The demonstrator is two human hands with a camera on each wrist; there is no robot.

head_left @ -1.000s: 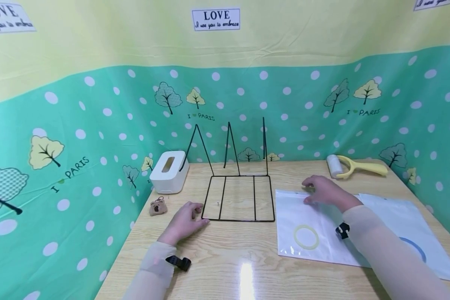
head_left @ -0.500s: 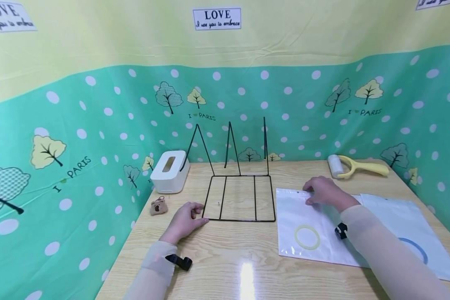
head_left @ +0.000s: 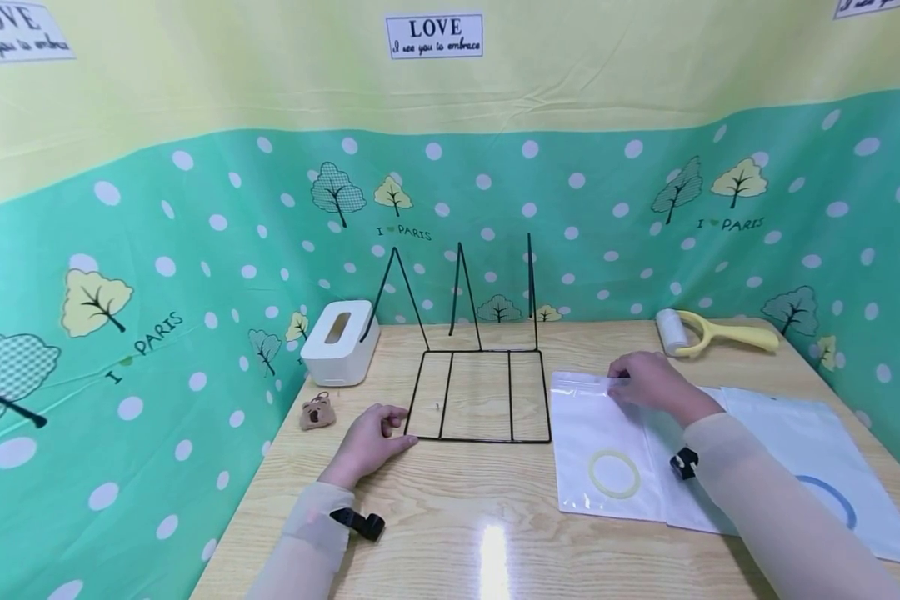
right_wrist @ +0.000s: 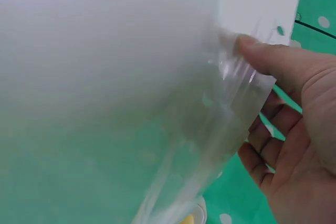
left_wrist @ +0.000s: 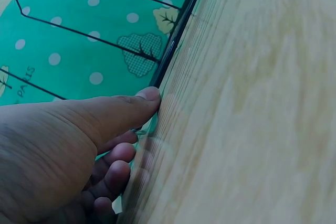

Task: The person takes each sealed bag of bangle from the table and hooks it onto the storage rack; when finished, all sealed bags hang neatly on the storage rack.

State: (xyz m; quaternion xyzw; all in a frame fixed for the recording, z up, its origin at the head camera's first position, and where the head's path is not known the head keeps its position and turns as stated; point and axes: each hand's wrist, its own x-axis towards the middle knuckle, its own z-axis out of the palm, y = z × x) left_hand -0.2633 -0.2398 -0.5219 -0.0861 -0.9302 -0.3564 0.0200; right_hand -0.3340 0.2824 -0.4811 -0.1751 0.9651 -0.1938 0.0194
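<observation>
A black wire rack (head_left: 476, 441) with several upright triangular dividers stands mid-table. My left hand (head_left: 371, 442) holds its front left corner; in the left wrist view the thumb (left_wrist: 142, 100) lies against the black rod, the other fingers curled beneath. To the right, my right hand (head_left: 656, 387) pinches the top edge of a white zip bag (head_left: 579, 433) marked with a pale yellow ring. That bag's top is raised a little. The right wrist view shows the thumb (right_wrist: 268, 56) on the translucent plastic (right_wrist: 105, 77), the other fingers behind its edge.
More flat bags lie beneath and to the right, one white bag (head_left: 802, 425) bearing a blue ring. A yellow-handled lint roller (head_left: 735, 333) rests at the back right. Left of the rack are a white tissue box (head_left: 341, 350) and a brown bear-shaped charm (head_left: 317, 413). Patterned cloth (head_left: 585, 217) surrounds the table.
The right hand has closed its fingers on the upper edge of the yellow-ringed bag. That bag has lifted at the top and separated from the one beneath. The left hand stays on the rack.
</observation>
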